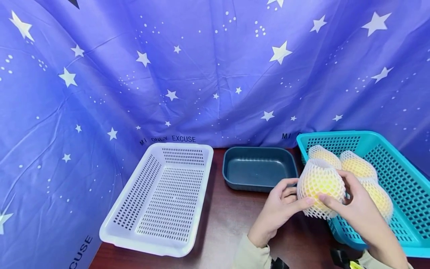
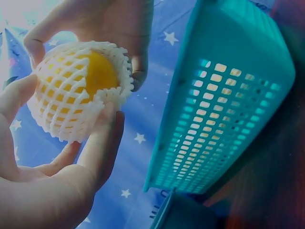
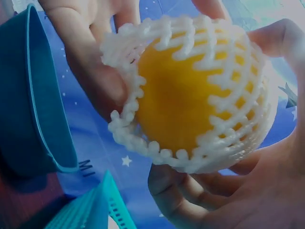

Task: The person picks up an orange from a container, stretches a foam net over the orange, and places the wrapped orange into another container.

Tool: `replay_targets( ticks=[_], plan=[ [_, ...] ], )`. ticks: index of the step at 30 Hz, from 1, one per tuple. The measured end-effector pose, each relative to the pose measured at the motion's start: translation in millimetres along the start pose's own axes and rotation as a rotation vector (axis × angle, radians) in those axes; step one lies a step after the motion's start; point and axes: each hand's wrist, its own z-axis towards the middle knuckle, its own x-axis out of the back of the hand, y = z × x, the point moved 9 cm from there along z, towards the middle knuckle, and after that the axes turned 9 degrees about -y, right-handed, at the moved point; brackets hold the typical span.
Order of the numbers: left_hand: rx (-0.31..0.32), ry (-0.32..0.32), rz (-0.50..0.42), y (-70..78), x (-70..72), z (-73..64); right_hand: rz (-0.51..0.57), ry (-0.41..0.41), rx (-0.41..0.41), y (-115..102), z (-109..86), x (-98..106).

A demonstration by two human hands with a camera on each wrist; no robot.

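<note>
A round yellow fruit (image 1: 320, 188) in a white foam net is held up between both hands, beside the near left corner of the teal basket (image 1: 411, 220). The left hand (image 1: 277, 209) grips its left side, thumb on the front. From the right, the right hand (image 1: 361, 203) holds it with the thumb also at the front. In the right wrist view, bare yellow skin of the fruit (image 3: 176, 95) shows through the net's open end. Several more netted fruits (image 1: 357, 168) lie in the teal basket, partly hidden by the right hand and the held fruit.
A white perforated basket (image 1: 168, 194) stands on the left of the dark red-brown table (image 1: 228, 224). Between the two baskets, towards the back, sits a dark blue-grey tub (image 1: 258, 168). A blue star-patterned cloth (image 1: 215, 74) hangs behind and on the left.
</note>
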Motion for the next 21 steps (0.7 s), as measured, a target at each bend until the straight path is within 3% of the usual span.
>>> replay_targets(
  ticks=[5, 13, 21],
  plan=[
    [0.016, 0.005, 0.01, -6.1, -4.2, 1.8, -0.006, -0.003, -0.042, 9, -2.6, 6],
    [-0.064, -0.03, -0.077, -6.4, -8.7, 3.1, -0.04, 0.053, -0.132, 25, -7.3, 22],
    [0.06, 0.084, 0.041, -28.5, -8.9, 1.9, -0.073, 0.113, -0.191, 29, -14.1, 36]
  ],
)
